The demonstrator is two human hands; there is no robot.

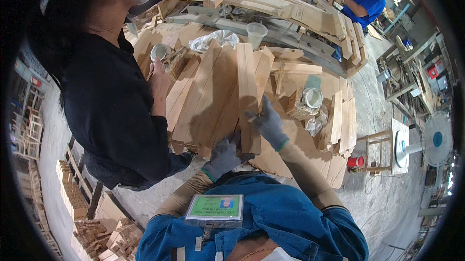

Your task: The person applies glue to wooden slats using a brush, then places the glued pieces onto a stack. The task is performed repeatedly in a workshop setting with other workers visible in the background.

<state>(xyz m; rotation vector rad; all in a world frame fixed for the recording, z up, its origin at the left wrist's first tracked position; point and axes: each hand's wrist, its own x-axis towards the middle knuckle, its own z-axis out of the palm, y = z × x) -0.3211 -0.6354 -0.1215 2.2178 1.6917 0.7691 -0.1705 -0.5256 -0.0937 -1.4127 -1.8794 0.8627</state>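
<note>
My left hand [222, 158], in a grey glove, is closed around the near end of a long, pale wooden board [247, 77]. At that board's right side is my right hand [271, 126], also gloved, its fingers spread and the tips against or close to the wood; whether a small piece lies at the fingertips I cannot make out. The board lies lengthwise away from me beside a row of wider wooden boards [206, 98]. To the right, a white tub [312, 97] with pale contents rests on a wooden block [296, 106].
A person in black [114, 106] stands close on my left, one hand by a white cup [159, 52]. Stacked wooden pieces [339, 123] lie at the table's right. Beyond are a clear plastic tub [255, 33], framed slats [290, 11] and another person in blue [367, 1]. A fan [433, 137] stands right.
</note>
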